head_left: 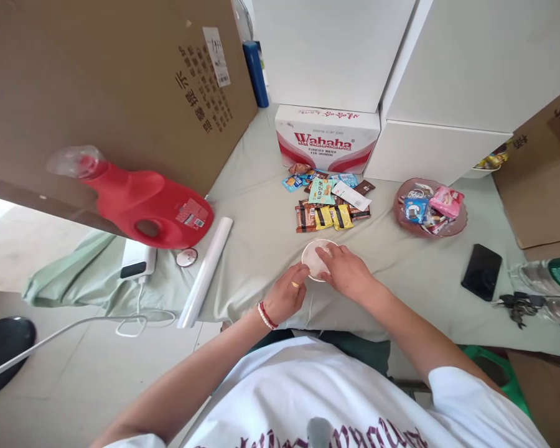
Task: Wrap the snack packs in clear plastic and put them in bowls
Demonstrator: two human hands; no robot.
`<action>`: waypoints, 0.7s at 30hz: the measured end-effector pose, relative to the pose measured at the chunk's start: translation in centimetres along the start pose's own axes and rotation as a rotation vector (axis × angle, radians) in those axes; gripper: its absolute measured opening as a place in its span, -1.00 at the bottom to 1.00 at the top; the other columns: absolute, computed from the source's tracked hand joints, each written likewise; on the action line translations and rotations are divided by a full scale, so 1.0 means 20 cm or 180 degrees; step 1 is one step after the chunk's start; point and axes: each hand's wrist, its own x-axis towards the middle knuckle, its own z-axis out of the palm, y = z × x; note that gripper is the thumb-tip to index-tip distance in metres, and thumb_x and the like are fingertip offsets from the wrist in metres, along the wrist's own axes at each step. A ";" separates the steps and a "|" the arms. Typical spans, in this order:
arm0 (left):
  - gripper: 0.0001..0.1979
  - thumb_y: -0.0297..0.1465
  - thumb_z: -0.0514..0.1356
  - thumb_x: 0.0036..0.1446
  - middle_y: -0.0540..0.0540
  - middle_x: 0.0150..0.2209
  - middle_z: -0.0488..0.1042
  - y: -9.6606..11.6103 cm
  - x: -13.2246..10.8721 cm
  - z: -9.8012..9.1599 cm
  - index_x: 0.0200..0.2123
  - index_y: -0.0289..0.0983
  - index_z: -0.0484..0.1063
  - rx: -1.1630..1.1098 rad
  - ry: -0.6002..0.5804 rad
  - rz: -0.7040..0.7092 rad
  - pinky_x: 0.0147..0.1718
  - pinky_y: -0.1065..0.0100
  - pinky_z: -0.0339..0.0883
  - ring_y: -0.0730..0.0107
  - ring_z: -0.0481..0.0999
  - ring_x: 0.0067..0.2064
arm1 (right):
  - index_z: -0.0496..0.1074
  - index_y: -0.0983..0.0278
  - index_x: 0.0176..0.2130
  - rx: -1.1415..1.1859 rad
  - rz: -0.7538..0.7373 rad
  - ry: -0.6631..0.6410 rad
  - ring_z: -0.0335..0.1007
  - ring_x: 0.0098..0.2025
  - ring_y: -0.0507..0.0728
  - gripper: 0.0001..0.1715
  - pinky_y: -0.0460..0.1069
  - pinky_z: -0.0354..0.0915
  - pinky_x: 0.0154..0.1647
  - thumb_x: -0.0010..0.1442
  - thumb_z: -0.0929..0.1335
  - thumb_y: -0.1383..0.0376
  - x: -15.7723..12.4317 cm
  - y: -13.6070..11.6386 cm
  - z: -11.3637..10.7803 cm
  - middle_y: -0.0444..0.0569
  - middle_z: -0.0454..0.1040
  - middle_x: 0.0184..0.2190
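Note:
A small round white bowl (313,257) with a pale inside sits close to the table's front edge, between my two hands. My left hand (287,294), with a ring and a red-and-white bracelet, is closed with its fingertips on the bowl's left rim. From the right, my right hand (348,269) curls over the bowl, its fingers and thumb across the opening; they partly hide what is inside. Just beyond the bowl lie brown and yellow snack packets (332,216). A white card-like piece (351,196) and a green packet (322,191) rest among other wrapped snacks.
A pink glass bowl (453,228) of wrapped items stands right, near a black phone (481,272), keys (518,305) and plastic bottles. Left are a red detergent jug (135,193), a white roll (206,271) and a power bank (137,258). A Wahaha carton (326,146) stands behind.

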 end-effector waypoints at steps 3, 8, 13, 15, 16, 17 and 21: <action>-0.48 -0.63 -0.02 0.25 -0.27 0.06 0.50 -0.02 -0.04 0.03 0.26 -0.26 0.19 -0.0187 0.0099 -0.0097 0.13 0.08 0.52 0.18 0.52 0.19 | 0.22 0.38 0.41 -0.0216 0.0231 -0.0438 0.33 0.25 0.44 -0.14 0.17 0.42 0.08 0.28 0.45 0.11 0.12 -0.09 -0.03 0.39 0.40 0.23; -0.46 -0.66 -0.02 0.19 -0.24 0.07 0.50 -0.05 -0.05 0.05 0.22 -0.22 0.18 -0.0275 0.0200 -0.0091 0.21 -0.07 0.45 0.15 0.53 0.18 | 0.34 0.48 0.26 -0.0129 0.0258 -0.0350 0.43 0.17 0.41 -0.47 0.17 0.39 0.08 0.41 0.29 0.24 0.24 -0.15 0.00 0.44 0.50 0.07; -0.46 -0.66 -0.01 0.19 -0.21 0.01 0.48 -0.09 -0.05 0.03 0.21 -0.21 0.17 -0.0350 0.0425 -0.0257 0.08 0.04 0.51 0.19 0.55 0.10 | 0.37 0.34 0.21 0.0843 0.0089 0.0033 0.42 0.21 0.32 -0.38 0.13 0.37 0.17 0.18 0.45 0.31 0.15 0.00 0.05 0.25 0.52 0.12; -0.45 -0.65 0.01 0.17 -0.19 -0.04 0.48 -0.10 -0.05 0.02 0.21 -0.21 0.18 -0.0431 0.0409 -0.0397 0.03 0.10 0.51 0.23 0.56 0.03 | 0.34 0.30 0.23 0.1677 0.0006 0.0262 0.47 0.14 0.26 -0.28 0.10 0.38 0.16 0.11 0.48 0.31 0.09 0.07 0.08 0.16 0.54 0.11; -0.45 -0.64 0.02 0.17 -0.18 -0.05 0.47 -0.10 -0.05 0.02 0.21 -0.21 0.18 -0.0474 0.0386 -0.0448 0.02 0.12 0.51 0.24 0.56 0.00 | 0.34 0.29 0.23 0.2144 0.0021 0.0358 0.51 0.07 0.23 -0.27 0.09 0.41 0.11 0.09 0.48 0.28 0.05 0.10 0.09 0.12 0.56 0.07; -0.46 -0.64 0.03 0.17 -0.18 -0.05 0.47 -0.11 -0.05 0.02 0.21 -0.21 0.18 -0.0506 0.0356 -0.0467 0.01 0.13 0.51 0.25 0.56 -0.03 | 0.35 0.28 0.21 0.2608 0.0070 0.0457 0.54 -0.01 0.21 -0.27 0.08 0.44 0.05 0.08 0.49 0.23 0.02 0.13 0.10 0.08 0.58 0.01; -0.59 -0.57 0.06 0.27 -0.21 0.00 0.45 -0.11 -0.03 -0.01 0.16 -0.21 0.29 -0.0499 0.0158 -0.0439 -0.07 0.22 0.51 0.28 0.55 -0.06 | 0.36 0.25 0.16 0.3792 0.0283 0.1386 0.54 -0.05 0.21 -0.14 0.10 0.48 -0.01 -0.01 0.55 -0.03 -0.01 0.31 0.08 0.07 0.57 -0.01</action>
